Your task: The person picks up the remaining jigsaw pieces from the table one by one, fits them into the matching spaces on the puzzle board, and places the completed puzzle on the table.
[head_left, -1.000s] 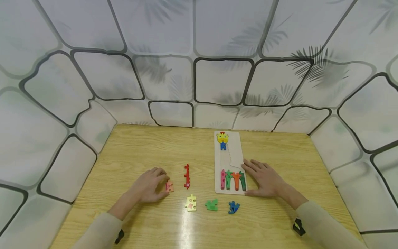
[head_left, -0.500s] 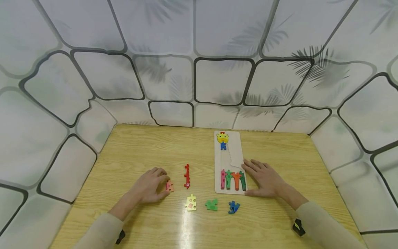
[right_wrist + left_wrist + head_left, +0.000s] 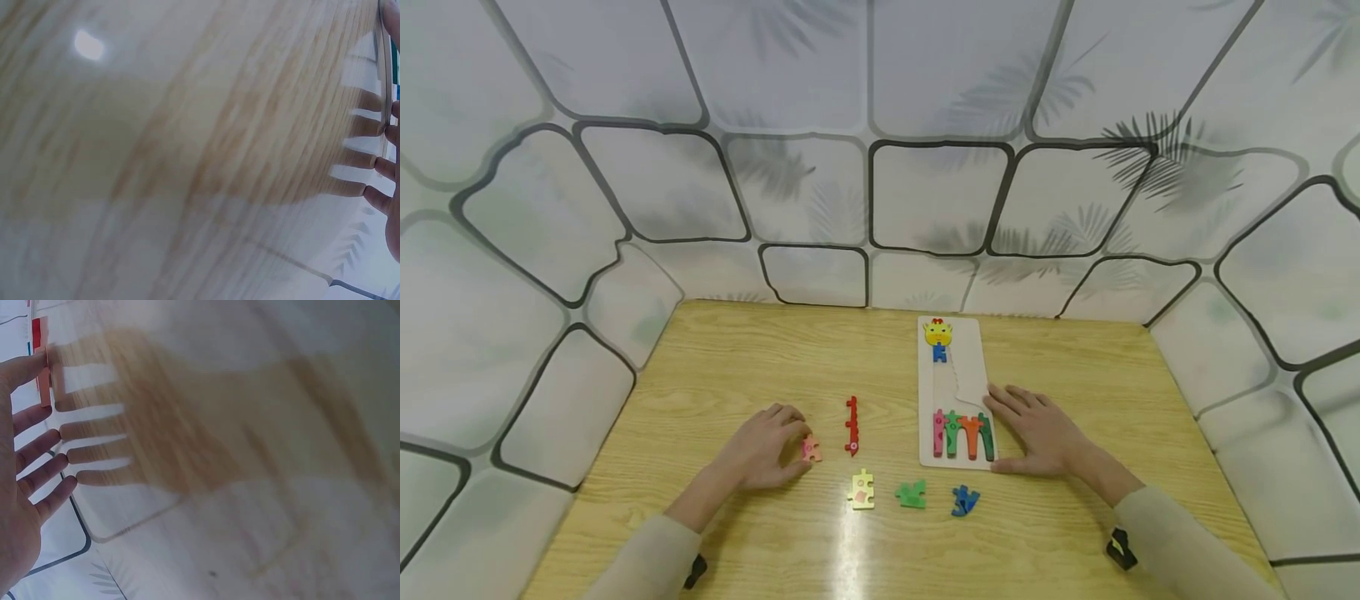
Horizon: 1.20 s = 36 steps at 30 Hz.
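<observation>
- The left hand (image 3: 762,447) has its grip pinching a pink puzzle piece (image 3: 812,447), low over the counter (image 3: 730,358).
- From that piece, a red strip (image 3: 853,429) is near at 2 o'clock, and a yellow piece (image 3: 862,492) is near at 4 o'clock.
- The right hand (image 3: 1033,432) is spread out flat, touching the board (image 3: 972,354) at its 4 o'clock side.
- On the board, a giraffe head (image 3: 937,335) sits at 11 o'clock and four legs (image 3: 972,437) at 6 o'clock.
- Off the board, a green piece (image 3: 913,495) is at 7 o'clock and a blue piece (image 3: 965,501) at 6 o'clock.
- The left wrist view shows the thumb (image 3: 26,370) and first finger (image 3: 32,420) at opposite ends of the pink piece, with the hand mirrored in the shiny counter.
- Only the head view shows the giraffe head and yellow piece.
- Since a second ago, the pink piece looks a tiny bit closer to the red strip; the right hand and board look the same.
</observation>
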Tool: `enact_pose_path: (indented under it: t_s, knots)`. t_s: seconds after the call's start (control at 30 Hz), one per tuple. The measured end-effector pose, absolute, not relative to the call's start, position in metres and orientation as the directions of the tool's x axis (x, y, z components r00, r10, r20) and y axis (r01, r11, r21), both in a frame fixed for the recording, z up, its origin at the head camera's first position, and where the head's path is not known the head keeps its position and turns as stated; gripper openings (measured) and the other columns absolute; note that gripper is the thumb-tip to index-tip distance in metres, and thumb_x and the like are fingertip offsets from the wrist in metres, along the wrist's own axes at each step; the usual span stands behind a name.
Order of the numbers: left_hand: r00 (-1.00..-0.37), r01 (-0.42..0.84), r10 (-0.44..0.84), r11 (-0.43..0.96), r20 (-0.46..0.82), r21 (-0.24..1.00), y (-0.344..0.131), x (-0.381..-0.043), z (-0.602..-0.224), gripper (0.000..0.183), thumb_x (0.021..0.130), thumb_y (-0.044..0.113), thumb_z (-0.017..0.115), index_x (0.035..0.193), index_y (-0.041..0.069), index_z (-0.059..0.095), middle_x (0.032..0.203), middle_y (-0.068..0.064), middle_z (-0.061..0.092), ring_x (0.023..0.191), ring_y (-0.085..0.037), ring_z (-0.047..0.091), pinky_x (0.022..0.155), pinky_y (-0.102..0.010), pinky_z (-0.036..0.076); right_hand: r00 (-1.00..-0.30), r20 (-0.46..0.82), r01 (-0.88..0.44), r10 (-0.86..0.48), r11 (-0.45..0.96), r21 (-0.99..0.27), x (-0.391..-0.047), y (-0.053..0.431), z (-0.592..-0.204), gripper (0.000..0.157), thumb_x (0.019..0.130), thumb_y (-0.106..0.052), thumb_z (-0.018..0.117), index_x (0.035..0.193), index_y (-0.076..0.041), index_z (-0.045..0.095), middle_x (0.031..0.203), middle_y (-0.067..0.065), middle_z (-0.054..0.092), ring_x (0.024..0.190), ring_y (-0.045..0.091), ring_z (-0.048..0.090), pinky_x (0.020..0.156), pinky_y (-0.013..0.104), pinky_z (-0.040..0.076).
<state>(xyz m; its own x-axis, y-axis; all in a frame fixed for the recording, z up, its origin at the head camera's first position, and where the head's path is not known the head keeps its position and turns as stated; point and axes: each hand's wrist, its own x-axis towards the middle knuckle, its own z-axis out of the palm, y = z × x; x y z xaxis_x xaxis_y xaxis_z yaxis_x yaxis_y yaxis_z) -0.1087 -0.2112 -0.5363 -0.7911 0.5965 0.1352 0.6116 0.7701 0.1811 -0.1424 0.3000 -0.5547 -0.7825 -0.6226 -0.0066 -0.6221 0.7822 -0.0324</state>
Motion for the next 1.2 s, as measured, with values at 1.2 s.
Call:
enact_pose_path:
  t_s: [1.2]
  knots:
    - [-0.740, 0.673, 0.652, 0.717, 0.163, 0.183, -0.164, -0.136, -0.515, 0.044, 0.093, 0.048, 0.071, 0.122, 0.015, 0.072, 0.124, -0.005, 0.071, 0.116, -0.025, 0.067, 0.102, -0.045, 0.059, -0.783, -0.008, -0.621, -0.621, 0.783, -0.037, -0.142, 0.299, -0.553, 0.109, 0.084, -0.087, 0.058, 0.164, -0.016, 0.039, 0.172, 0.009, 0.038, 0.153, 0.041, 0.043, 0.116, 0.065, 0.043]
